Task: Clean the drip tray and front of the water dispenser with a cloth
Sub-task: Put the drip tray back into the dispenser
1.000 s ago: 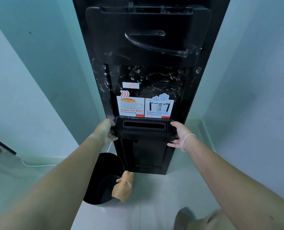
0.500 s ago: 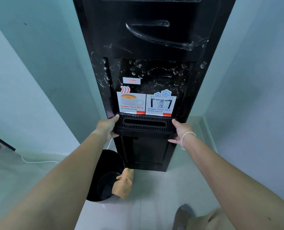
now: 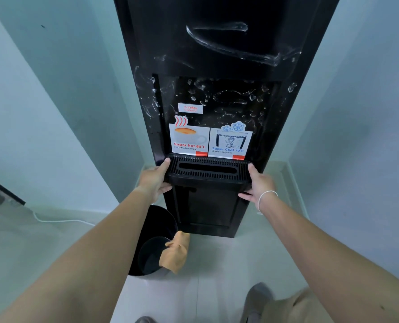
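Observation:
A tall black water dispenser stands against the wall, its front streaked with water drops and smears. Its black slotted drip tray sits at the base of the recess, under the hot and cool stickers. My left hand grips the tray's left end, thumb on top. Around the tray's right end is my right hand, with a white band at the wrist. An orange cloth hangs over the rim of a black bucket on the floor, left of the dispenser's foot.
Pale walls close in on both sides of the dispenser. A white cable runs along the floor at the left. My grey shoes show at the bottom edge on the white tiled floor.
Both hands have moved the drip tray inward toward the dispenser's recess, and the view has come closer to the dispenser. The cloth and bucket have not moved.

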`<state>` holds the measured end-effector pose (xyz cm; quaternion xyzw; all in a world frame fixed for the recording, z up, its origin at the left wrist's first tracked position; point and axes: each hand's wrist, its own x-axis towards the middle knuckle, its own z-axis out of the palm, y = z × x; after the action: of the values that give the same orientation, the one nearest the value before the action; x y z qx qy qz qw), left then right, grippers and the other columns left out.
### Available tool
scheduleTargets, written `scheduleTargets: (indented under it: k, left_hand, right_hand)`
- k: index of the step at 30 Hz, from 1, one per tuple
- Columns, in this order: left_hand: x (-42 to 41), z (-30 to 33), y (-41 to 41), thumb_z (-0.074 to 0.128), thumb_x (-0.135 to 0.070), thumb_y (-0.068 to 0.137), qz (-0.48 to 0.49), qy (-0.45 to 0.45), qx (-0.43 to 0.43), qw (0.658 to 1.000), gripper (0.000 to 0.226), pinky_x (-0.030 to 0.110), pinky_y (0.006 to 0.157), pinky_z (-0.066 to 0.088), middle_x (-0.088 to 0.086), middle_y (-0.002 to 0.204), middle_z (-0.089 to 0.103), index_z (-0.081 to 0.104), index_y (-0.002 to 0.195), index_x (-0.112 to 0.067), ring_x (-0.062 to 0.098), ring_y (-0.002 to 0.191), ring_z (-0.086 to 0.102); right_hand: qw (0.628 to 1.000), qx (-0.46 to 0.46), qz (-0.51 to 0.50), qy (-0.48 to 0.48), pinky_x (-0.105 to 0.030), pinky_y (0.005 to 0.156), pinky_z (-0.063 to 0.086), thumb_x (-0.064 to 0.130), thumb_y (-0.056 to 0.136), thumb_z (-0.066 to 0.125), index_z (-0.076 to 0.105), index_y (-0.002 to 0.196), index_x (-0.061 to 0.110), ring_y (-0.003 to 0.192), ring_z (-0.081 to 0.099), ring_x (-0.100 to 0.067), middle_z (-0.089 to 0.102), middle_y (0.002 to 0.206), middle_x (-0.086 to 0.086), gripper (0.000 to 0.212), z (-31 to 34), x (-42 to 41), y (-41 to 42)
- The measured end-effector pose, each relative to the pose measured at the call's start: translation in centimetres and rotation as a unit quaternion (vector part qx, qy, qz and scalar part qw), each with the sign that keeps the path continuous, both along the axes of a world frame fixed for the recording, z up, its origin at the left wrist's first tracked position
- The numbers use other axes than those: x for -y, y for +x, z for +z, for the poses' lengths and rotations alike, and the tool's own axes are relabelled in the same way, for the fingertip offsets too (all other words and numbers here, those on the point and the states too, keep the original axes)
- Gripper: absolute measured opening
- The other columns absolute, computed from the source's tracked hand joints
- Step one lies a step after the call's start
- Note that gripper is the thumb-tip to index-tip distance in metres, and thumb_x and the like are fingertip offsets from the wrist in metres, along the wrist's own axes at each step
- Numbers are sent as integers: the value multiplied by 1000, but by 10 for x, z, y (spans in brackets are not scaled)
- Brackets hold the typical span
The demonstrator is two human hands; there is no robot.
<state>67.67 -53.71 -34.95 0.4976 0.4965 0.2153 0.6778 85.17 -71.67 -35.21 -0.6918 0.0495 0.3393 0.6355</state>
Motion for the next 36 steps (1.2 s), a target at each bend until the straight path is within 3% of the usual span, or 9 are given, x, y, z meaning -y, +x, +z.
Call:
scheduleTargets:
  k: [4, 7, 10, 13, 17, 19, 25, 31, 36]
  left_hand:
    - [8, -7, -18, 52, -55, 88, -9, -30, -1, 1000, 68, 37, 93, 50, 21, 130, 56, 47, 135, -6, 36, 116, 57]
    - [18, -16, -44, 51, -47, 92, 14, -31, -22, 999, 58, 32, 78, 53, 13, 100, 61, 48, 131, -4, 25, 85, 62]
    - [25, -38, -71, 51, -36, 95, -14, -32, -86, 996, 51, 35, 82, 49, 12, 109, 55, 44, 134, -4, 26, 96, 55]
    - [34, -59, -94, 53, -25, 96, -48, -17, -150, 987, 35, 34, 77, 48, 12, 106, 56, 55, 123, -4, 24, 91, 55]
    - [38, -96, -111, 52, -12, 93, -88, -12, -216, 972, 15, 25, 59, 44, 9, 82, 52, 59, 80, -15, 16, 64, 47]
    - [38, -111, -110, 51, -9, 93, -120, -5, -230, 966, 14, 26, 59, 41, 9, 79, 51, 58, 82, -16, 16, 62, 45]
    - [37, -153, -88, 53, -12, 93, -205, 35, -274, 939, 27, 33, 93, 46, 15, 119, 64, 64, 117, -8, 29, 110, 60]
    - [33, -199, -80, 39, -2, 97, -285, 51, -298, 910, 34, -5, 80, 30, 15, 133, 55, 52, 129, 0, 26, 127, 47]
    - [20, -229, -71, 43, 2, 92, -307, 42, -266, 913, 49, 37, 112, 33, 9, 138, 52, 49, 135, -19, 24, 127, 48]
  right_hand:
    - [997, -59, -27, 48, -42, 72, 51, 55, 92, 34, 41, 133, 7, 116, 53, -39, 50, 134, -18, 63, -13, 10, -8]
    - [997, -79, -7, 13, -46, 82, 45, 48, 96, 29, 39, 134, 4, 123, 46, -41, 46, 138, -19, 59, -31, 18, -23]
    - [995, -79, 47, -43, -46, 82, 46, 41, 98, 34, 44, 130, 3, 119, 49, -40, 50, 134, -18, 51, -51, 22, -47]
    - [984, -74, 132, -96, -42, 78, 49, 36, 96, 40, 49, 124, 5, 107, 55, -36, 56, 128, -15, 43, -69, 21, -73]
    - [962, -104, 219, -123, -40, 82, 48, 28, 94, 49, 47, 127, 6, 100, 55, -33, 58, 121, -14, 39, -107, 13, -109]
    - [952, -109, 252, -133, -40, 84, 48, 24, 94, 50, 48, 125, 9, 103, 56, -33, 57, 124, -15, 35, -123, 11, -120]
    - [938, -138, 269, -171, -38, 83, 50, 19, 91, 54, 54, 124, 15, 93, 54, -26, 57, 122, -11, 33, -181, -3, -137]
    - [951, -99, 253, -145, -37, 90, 46, 15, 92, 52, 46, 133, 17, 112, 51, -22, 50, 136, -5, 42, -221, -26, -133]
    - [931, 37, 330, -153, -33, 104, 38, 10, 89, 51, 41, 136, 30, 115, 47, -15, 47, 140, 1, 52, -243, -46, -122]
